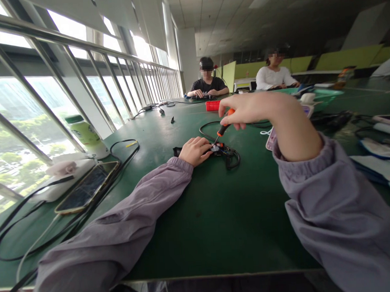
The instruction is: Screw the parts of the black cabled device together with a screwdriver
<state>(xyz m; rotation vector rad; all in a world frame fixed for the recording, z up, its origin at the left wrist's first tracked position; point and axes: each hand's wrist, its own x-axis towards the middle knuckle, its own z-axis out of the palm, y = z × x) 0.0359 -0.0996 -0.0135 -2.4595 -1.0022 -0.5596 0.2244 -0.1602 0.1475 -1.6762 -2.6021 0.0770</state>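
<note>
My right hand [245, 108] is closed around the orange-and-black handle of a screwdriver [223, 129]. Its shaft slants down to the left, and the tip meets a small black device with wires [218, 150] on the green table. With its fingers pressed together, my left hand [196, 151] holds this device from the left side. A black cable [237, 160] curls at the device's right, and another loop rises behind it. What exactly lies under the left fingertips is hidden.
Left on the green table [199, 233] lie a phone [88, 188], a white box [64, 179], black cables and a green-capped bottle [87, 136]. A red box [213, 106] and a green basket [329, 96] stand farther back. Two people [208, 82] sit at the far side.
</note>
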